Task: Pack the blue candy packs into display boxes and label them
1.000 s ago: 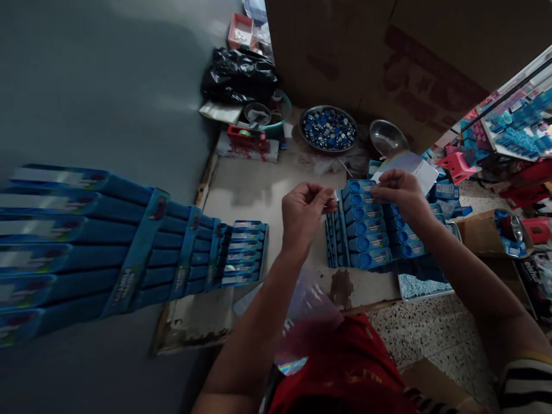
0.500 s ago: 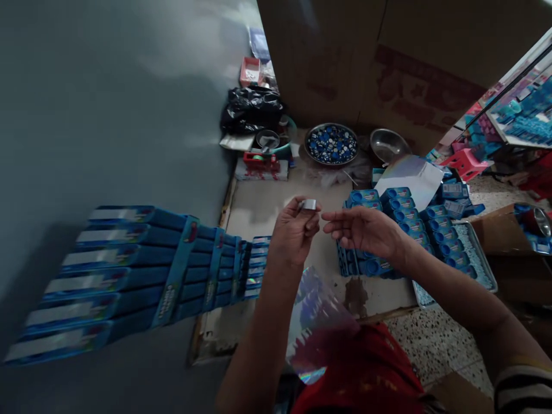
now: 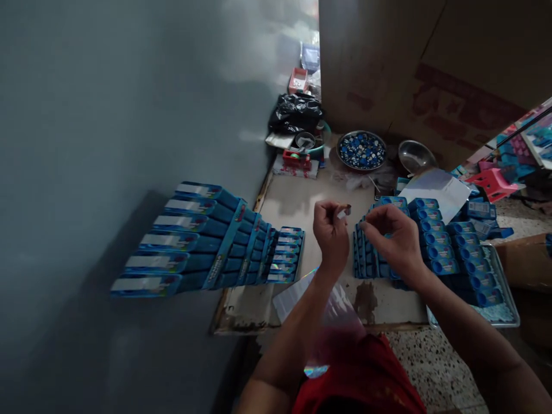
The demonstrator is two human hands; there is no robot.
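Over the middle of the table, my left hand (image 3: 331, 233) is closed, pinching a small silvery strip (image 3: 344, 213) between thumb and fingertips. My right hand (image 3: 394, 238) is just to its right, apart from it, with thumb and forefinger curled together; anything between them is too small to make out. Rows of blue boxes (image 3: 437, 238) with round marks on their ends lie beneath and beyond my right hand. To the left rises a tall stack of blue boxes (image 3: 172, 241) bearing pale strips. A shiny rainbow-tinted sheet (image 3: 293, 293) lies at the near table edge, partly behind my left forearm.
A metal bowl of blue and white caps (image 3: 361, 150) and another metal bowl (image 3: 416, 156) stand at the back. Behind them is a large cardboard box (image 3: 379, 69). A red tape dispenser (image 3: 296, 160) sits back left, by the wall (image 3: 107, 115). A tray (image 3: 513, 313) is at right.
My view has shifted, so the scene sits further right. My right hand's stretched fingers have curled into a pinch. The silvery strip stays in my left hand.
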